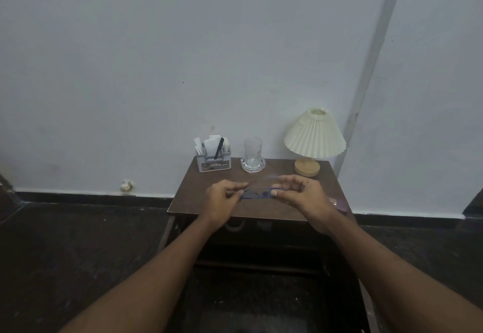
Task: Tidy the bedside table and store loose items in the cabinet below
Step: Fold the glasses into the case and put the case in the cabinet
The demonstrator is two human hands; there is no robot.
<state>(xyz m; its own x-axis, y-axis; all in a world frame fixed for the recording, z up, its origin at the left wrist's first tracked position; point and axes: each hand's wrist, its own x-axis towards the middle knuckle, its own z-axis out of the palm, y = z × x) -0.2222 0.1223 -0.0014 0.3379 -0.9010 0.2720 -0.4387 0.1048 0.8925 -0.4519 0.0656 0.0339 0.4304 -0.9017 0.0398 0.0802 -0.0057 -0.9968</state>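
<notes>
A pair of blue-framed glasses (257, 194) hangs just above the middle of the brown bedside table (198, 202). My left hand (222, 199) pinches the left end of the frame and my right hand (300, 194) pinches the right end. One thin temple arm sticks out toward the back between my hands. The cabinet (258, 243) under the tabletop is dark, and its inside is hard to make out.
At the back of the table stand a grey organiser (214, 164) with papers and a black pen, a clear glass (252, 153) on a glass coaster, and a cream pleated lamp (315, 136). A dark purple booklet (338, 203) lies at the right edge. The wall is close behind.
</notes>
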